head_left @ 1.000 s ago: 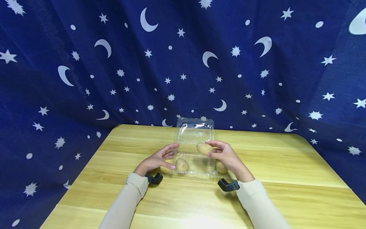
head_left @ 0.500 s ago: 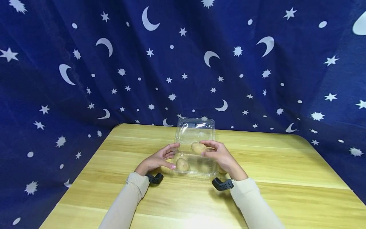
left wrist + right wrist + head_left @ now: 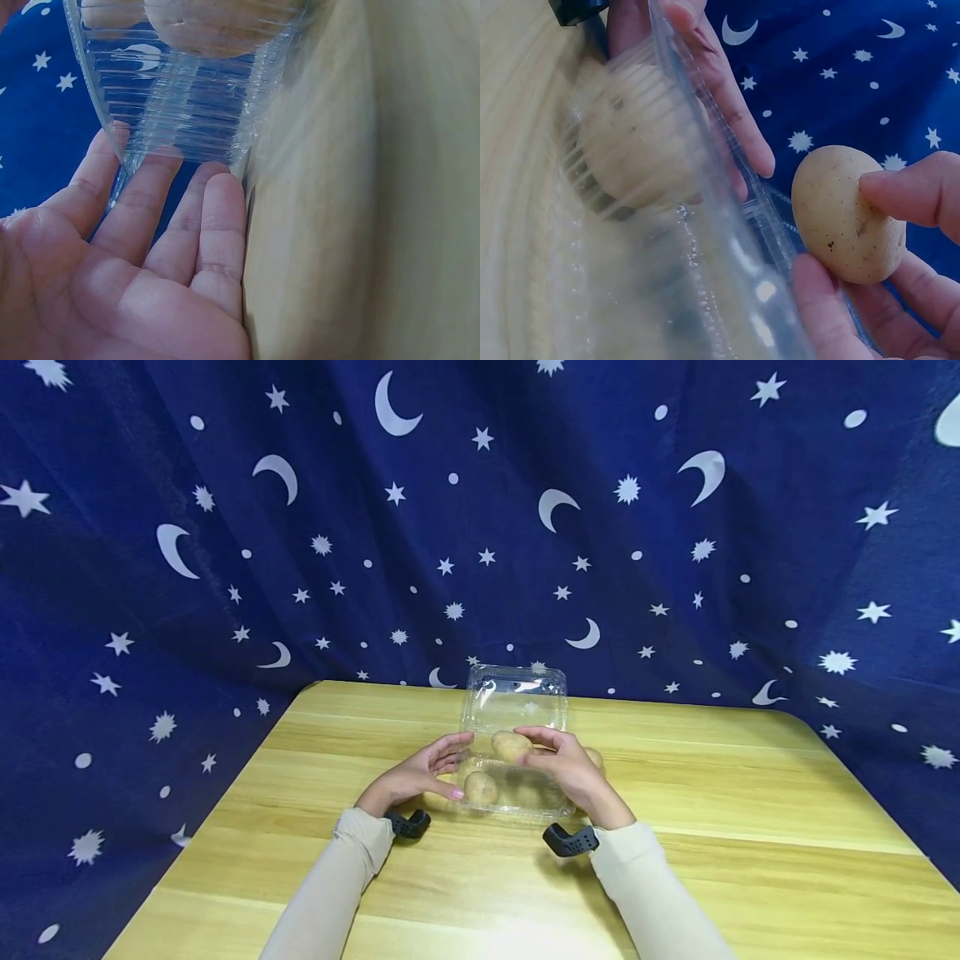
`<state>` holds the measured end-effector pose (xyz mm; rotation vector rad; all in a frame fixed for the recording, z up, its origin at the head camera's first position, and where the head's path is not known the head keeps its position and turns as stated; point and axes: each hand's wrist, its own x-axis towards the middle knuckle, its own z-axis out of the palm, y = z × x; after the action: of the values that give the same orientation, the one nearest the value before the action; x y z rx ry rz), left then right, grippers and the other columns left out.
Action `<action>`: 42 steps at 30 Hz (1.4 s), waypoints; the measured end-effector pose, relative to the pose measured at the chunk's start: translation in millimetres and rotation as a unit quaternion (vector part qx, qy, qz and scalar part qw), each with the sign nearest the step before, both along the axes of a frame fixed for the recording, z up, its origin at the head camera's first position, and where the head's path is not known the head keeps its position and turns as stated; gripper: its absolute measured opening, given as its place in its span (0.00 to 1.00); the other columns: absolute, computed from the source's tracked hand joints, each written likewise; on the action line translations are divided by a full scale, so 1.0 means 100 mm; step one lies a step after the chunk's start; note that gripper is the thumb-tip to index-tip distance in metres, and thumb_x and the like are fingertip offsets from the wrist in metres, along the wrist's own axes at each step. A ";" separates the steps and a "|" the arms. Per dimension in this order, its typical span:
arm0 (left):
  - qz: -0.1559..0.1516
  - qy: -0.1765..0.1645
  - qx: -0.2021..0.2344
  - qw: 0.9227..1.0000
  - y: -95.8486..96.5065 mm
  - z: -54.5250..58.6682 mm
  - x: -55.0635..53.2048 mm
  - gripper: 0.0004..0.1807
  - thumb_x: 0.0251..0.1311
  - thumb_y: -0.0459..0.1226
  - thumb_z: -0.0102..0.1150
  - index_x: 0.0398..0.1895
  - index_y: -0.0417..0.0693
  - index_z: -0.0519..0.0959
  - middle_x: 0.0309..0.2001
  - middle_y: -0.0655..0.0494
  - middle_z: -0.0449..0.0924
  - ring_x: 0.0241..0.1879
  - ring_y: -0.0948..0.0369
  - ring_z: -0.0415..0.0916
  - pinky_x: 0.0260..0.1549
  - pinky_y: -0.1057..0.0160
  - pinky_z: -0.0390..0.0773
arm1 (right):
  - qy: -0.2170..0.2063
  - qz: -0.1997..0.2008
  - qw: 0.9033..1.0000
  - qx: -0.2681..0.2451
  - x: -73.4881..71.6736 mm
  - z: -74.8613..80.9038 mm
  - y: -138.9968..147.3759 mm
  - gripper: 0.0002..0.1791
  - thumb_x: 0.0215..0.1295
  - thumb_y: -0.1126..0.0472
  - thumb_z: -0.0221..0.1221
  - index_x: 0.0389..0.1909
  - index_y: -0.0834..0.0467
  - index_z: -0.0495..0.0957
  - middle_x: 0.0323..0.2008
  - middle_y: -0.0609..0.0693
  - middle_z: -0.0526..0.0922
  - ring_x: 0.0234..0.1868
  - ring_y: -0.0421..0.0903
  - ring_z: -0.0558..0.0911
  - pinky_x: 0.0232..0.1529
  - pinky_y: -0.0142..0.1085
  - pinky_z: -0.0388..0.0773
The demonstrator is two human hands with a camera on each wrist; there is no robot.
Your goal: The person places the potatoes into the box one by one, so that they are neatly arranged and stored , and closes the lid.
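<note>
A clear plastic clamshell container [image 3: 517, 806] stands with its lid [image 3: 517, 693] raised at the back. One potato [image 3: 481, 787] lies in the left part of its base and shows through the ribbed wall in the right wrist view. Above the container, my right hand [image 3: 562, 768] pinches another potato [image 3: 847, 214] between thumb and fingers. At the container's left side is my left hand [image 3: 412, 777], its fingers [image 3: 139, 199] nearly straight and their tips against the ribbed plastic. A further potato [image 3: 595, 757] shows partly behind my right hand, to the right of the container.
The wooden table [image 3: 750, 827] carries all of this. A dark blue curtain [image 3: 337, 527] with moons and stars hangs behind the table's far edge and along its sides. A black strap [image 3: 570, 841] is at my right wrist, another strap [image 3: 408, 824] at my left.
My right hand has moved left over the container with its potato. The potato to the right, earlier seen below that hand, now shows above it. My left hand has stayed by the container's side.
</note>
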<state>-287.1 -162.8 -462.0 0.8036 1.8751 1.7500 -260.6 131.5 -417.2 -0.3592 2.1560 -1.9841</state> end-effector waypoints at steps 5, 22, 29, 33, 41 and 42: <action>0.001 0.004 -0.001 1.000 0.00 0.00 0.00 0.57 0.63 0.32 0.77 0.86 0.33 0.48 0.86 0.33 0.47 0.84 0.35 0.47 0.83 0.40 0.52 | 0.009 0.002 1.000 -0.006 -0.02 -0.03 -0.04 0.31 0.65 0.76 0.64 0.70 0.77 0.72 0.65 0.70 0.79 0.48 0.40 0.85 0.52 0.29 0.84; 0.005 0.000 -0.003 1.000 0.01 0.01 -0.01 0.57 0.62 0.30 0.77 0.86 0.33 0.48 0.86 0.34 0.46 0.84 0.35 0.47 0.83 0.40 0.51 | 0.013 0.014 1.000 0.000 -0.01 -0.05 -0.16 0.31 0.64 0.76 0.63 0.69 0.79 0.72 0.60 0.67 0.81 0.44 0.39 0.84 0.50 0.29 0.84; 0.006 -0.001 0.001 1.000 0.01 0.02 0.00 0.58 0.61 0.30 0.78 0.86 0.32 0.48 0.86 0.34 0.46 0.84 0.35 0.47 0.83 0.40 0.51 | 0.015 -0.002 1.000 0.007 -0.01 -0.07 -0.23 0.30 0.63 0.78 0.64 0.67 0.80 0.73 0.55 0.66 0.83 0.42 0.40 0.84 0.46 0.27 0.84; 0.007 -0.001 0.001 1.000 0.02 0.02 0.01 0.58 0.61 0.30 0.77 0.86 0.32 0.48 0.86 0.34 0.46 0.84 0.35 0.47 0.83 0.40 0.51 | 0.010 -0.016 1.000 0.017 0.00 -0.07 -0.28 0.30 0.62 0.78 0.64 0.66 0.79 0.74 0.53 0.65 0.83 0.42 0.41 0.83 0.44 0.27 0.83; 0.006 -0.003 0.002 1.000 0.01 0.01 0.02 0.58 0.61 0.32 0.78 0.86 0.33 0.48 0.86 0.34 0.47 0.84 0.35 0.46 0.83 0.40 0.51 | -0.014 -0.031 0.998 0.046 0.03 -0.09 -0.36 0.30 0.62 0.76 0.64 0.66 0.77 0.75 0.53 0.63 0.81 0.44 0.45 0.82 0.42 0.28 0.83; 0.007 -0.003 0.001 1.000 0.01 0.01 0.02 0.58 0.61 0.32 0.78 0.86 0.33 0.48 0.86 0.34 0.47 0.84 0.35 0.47 0.83 0.40 0.52 | -0.016 -0.034 0.998 0.046 0.02 -0.09 -0.37 0.30 0.62 0.77 0.64 0.66 0.77 0.75 0.53 0.64 0.81 0.44 0.45 0.81 0.42 0.28 0.83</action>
<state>-285.0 -161.9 -460.9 0.7885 1.8790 1.7615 -258.3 94.7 -426.0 -0.2425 2.2581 -1.9030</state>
